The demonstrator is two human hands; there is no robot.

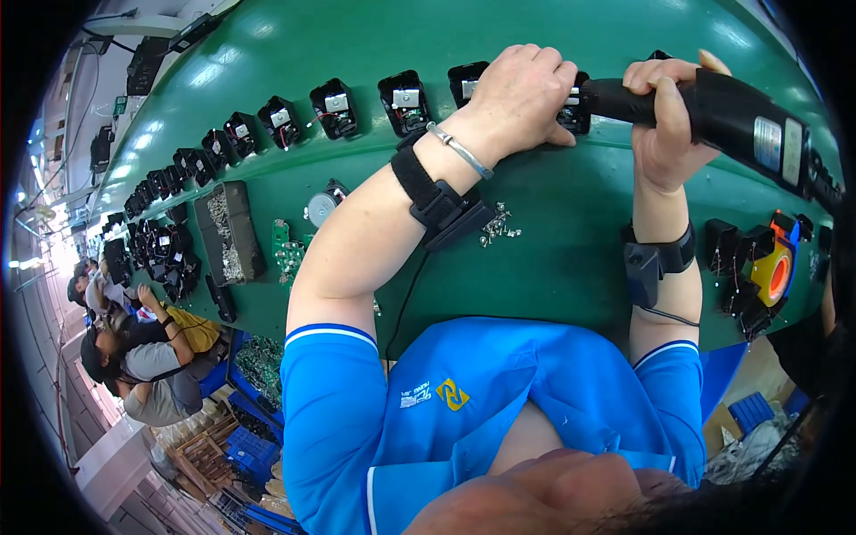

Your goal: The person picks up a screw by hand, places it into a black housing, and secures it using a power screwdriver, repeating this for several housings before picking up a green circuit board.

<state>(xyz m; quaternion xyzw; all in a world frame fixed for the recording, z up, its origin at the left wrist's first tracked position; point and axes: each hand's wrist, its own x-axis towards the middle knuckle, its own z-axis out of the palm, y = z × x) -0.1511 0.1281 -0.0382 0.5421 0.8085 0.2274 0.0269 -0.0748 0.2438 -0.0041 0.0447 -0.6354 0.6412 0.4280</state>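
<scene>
My left hand (522, 94) lies palm down over a black plastic housing (573, 111) on the green conveyor belt (553, 250), pressing it in place. My right hand (667, 116) is wrapped around a black electric screwdriver (722, 111) whose tip points left into that housing. A small heap of silver screws (497, 225) sits on the belt just below my left wrist. Both wrists carry black straps with small boxes and cables.
A row of black housings with wiring (334, 109) runs along the belt to the left. A dark tray of screws (227, 234), a green circuit board (287, 251) and a round motor (323, 203) lie at left. An orange tape roll (774, 272) sits right. Seated workers (147, 357) lower left.
</scene>
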